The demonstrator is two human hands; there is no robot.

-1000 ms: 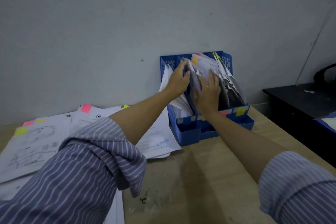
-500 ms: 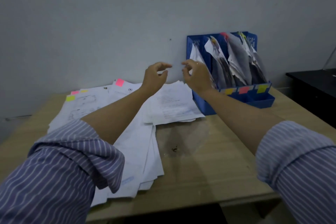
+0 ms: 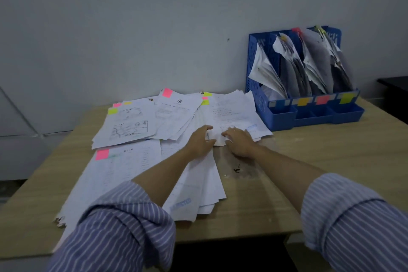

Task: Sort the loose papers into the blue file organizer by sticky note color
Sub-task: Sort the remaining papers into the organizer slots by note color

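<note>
The blue file organizer [image 3: 284, 117] stands at the table's back right against the wall, its slots holding upright papers. Coloured sticky labels run along its front: orange [image 3: 303, 101], pink [image 3: 322, 99], yellow-green [image 3: 346, 97]. Loose papers [image 3: 132, 123] with pink and yellow-green notes lie fanned over the table's left and middle. A white sheet [image 3: 229, 108] with a yellow-green note [image 3: 207, 94] at its far corner lies on top beside the organizer. My left hand [image 3: 202, 141] and my right hand [image 3: 239, 141] pinch this sheet's near edge, which bunches up between them.
The wooden table [image 3: 309, 161] has a dark stain [image 3: 237, 170] just in front of my hands. A grey wall runs behind it. A dark piece of furniture [image 3: 395, 86] stands past the table's right edge.
Both hands left the organizer, drew back through the air to the left, then came down onto the near edge of the top sheet. The view swung left and down.
</note>
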